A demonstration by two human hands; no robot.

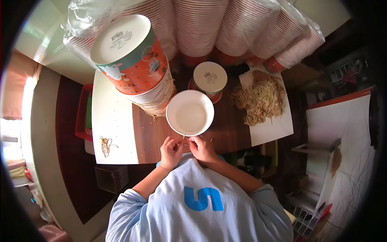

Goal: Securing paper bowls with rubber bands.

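Note:
Right before me an open paper bucket (177,119) stands mouth up on the table, its white inside showing. At its near rim my left hand (171,151) and my right hand (202,150) are close together. Both have their fingers pinched on a thin beige cord (184,137) by the rim. A short end of cord pokes out beside my right hand; my fingers hide the rest. Just behind the bucket, a second bucket (210,76) sits upside down.
At the left rises a tall upside-down stack of orange and green printed buckets (133,76), with cords hanging around its rims. A tangled pile of beige cords (262,97) lies at the right. Plastic-wrapped bucket stacks (199,28) line the back. A few loose cords (106,146) lie at the left.

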